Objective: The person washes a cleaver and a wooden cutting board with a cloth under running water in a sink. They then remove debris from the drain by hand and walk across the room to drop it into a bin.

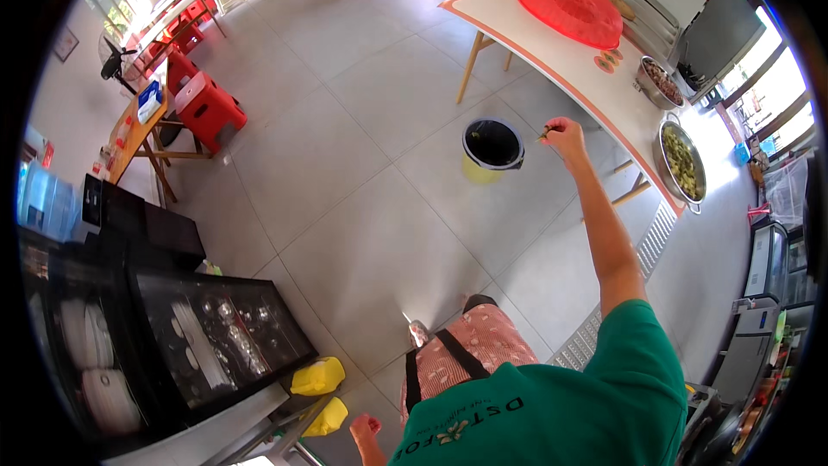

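Note:
My right hand (565, 137) reaches out ahead with its fingertips pinched on a small greenish-brown scrap (544, 134), too small to name surely. Just left of that hand, a yellow bucket (482, 172) with a dark liner stands on the floor; a bit of green shows inside it. My left hand (365, 426) hangs low by my side, fingers curled, with nothing visible in it. Nearest to it are a yellow plastic container (328, 417) and a metal rail (309, 415).
To the right, a white table (556, 58) bears a red mesh food cover (572, 8), a steel bowl of reddish-brown food (661, 81) and a two-handled steel basin of chopped greens (679, 162). A black glass-front cabinet (220, 336) stands left. Red stools (210, 110) line the wall.

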The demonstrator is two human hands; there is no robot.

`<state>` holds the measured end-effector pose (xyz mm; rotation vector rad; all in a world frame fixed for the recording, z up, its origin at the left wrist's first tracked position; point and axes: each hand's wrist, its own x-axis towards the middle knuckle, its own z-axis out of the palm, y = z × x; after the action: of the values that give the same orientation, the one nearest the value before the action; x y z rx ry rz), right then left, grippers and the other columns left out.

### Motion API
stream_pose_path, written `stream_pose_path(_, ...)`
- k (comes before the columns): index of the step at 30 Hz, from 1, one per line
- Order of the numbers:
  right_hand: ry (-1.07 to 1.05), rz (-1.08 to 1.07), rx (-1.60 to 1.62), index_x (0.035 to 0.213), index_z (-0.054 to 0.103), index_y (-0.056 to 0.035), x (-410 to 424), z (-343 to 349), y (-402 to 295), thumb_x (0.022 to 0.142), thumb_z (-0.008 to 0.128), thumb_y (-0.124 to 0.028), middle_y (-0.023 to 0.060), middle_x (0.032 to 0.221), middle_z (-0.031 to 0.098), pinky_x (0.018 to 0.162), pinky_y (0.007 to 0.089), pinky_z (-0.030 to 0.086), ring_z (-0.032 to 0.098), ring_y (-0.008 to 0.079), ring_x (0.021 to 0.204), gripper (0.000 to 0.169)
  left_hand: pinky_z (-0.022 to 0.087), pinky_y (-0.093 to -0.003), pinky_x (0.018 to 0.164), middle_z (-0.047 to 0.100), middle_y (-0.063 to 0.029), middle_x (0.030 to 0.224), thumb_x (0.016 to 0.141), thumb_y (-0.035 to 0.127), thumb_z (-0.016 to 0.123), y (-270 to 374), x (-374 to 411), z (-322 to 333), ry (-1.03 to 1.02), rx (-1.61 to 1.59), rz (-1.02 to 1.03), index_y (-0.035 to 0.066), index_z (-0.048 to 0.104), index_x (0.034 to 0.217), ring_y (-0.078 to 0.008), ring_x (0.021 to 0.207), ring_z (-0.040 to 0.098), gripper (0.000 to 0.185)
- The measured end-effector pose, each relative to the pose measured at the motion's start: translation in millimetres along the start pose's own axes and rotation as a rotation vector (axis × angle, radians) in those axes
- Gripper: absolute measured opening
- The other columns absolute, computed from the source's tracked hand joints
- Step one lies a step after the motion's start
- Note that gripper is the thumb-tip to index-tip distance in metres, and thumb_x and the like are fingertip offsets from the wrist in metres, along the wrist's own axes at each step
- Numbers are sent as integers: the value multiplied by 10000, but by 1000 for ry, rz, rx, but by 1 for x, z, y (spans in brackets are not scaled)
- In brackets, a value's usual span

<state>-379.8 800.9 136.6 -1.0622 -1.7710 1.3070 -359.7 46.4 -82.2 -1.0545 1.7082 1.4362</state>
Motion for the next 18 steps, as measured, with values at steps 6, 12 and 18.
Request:
stream_pose_path(6, 62, -153, -630, 739, 581, -16, 140, 28, 104, 592, 530, -25, 82, 668, 571, 589, 268, 448, 555, 168, 632, 156, 449, -305, 393, 526, -116, 615, 728, 107, 472, 58, -8, 93, 123, 32, 31, -18, 508, 859, -202, 443, 504, 185)
stream_pose_path(12, 13, -403, -793, 656, 568, -22, 249, 42, 224, 656, 544, -85, 135, 663, 555, 573, 340, 423, 540, 272, 627, 67, 456, -314, 386, 532, -124, 615, 723, 110, 485, 39, -71, 191, 235, 18, -92, -21, 509, 841, -195, 432, 505, 178)
stream_pose_path(18, -381, -581, -1431, 755, 548, -22, 294, 62, 265, 737, 491, -186, 147, 709, 546, 582, 381, 417, 535, 291, 691, 174, 417, -273, 367, 510, -94, 529, 731, 114, 464, 26, -135, 249, 255, -55, -121, -3, 532, 694, -159, 404, 490, 140)
